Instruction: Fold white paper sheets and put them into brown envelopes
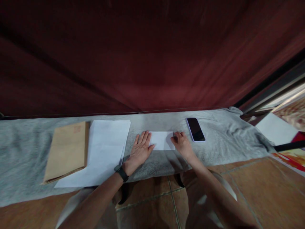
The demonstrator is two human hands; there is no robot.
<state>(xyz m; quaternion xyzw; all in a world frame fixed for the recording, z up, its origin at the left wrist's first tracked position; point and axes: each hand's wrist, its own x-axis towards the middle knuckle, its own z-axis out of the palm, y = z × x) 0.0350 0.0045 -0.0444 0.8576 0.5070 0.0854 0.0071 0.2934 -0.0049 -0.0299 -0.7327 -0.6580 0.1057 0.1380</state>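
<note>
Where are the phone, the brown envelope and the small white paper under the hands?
phone (195,129), head view, middle of its dark screen
brown envelope (66,151), head view, middle of its face
small white paper (162,140), head view, bare middle between the hands

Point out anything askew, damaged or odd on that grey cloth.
Nothing looks damaged or spilled. The brown envelope and the stack of white sheets lie slightly slanted to the cloth's edge. The left hand and right hand press a folded white paper; a phone lies beside.
</note>
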